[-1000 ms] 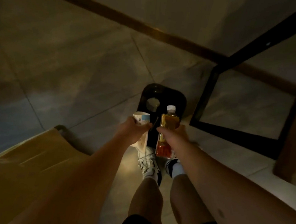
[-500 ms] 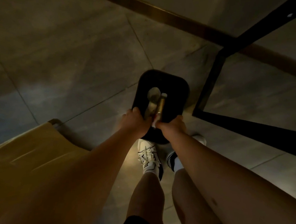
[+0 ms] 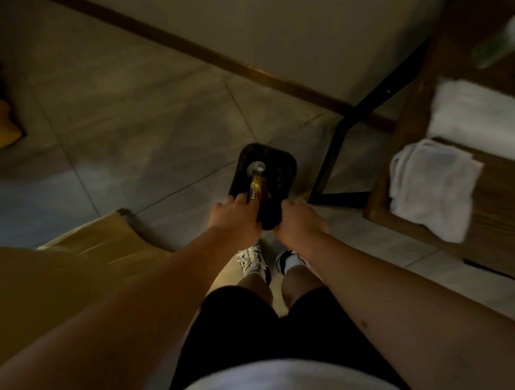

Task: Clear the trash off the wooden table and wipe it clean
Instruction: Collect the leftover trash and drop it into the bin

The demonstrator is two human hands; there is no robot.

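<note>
A black trash bin (image 3: 284, 166) stands on the tiled floor just ahead of my feet. An amber drink bottle (image 3: 257, 184) leans inside it, cap up, beside a pale round item (image 3: 255, 165). My left hand (image 3: 235, 216) hovers over the bin's near left rim, fingers loosely apart and close to the bottle's base, holding nothing. My right hand (image 3: 300, 224) hangs over the near right rim, fingers curled down and empty. The wooden table (image 3: 497, 236) fills the right side, with a crumpled white cloth (image 3: 433, 186) near its corner.
A second white cloth (image 3: 490, 119) and a blurred green and white bottle (image 3: 514, 34) lie farther back on the table. A black metal table leg (image 3: 335, 158) stands right of the bin. A yellow seat (image 3: 86, 257) is at my left, the wall behind.
A second ago I held a carton in my left hand and the bottle in my right above the bin. Both have dropped into it, and my view has swung to include the table.
</note>
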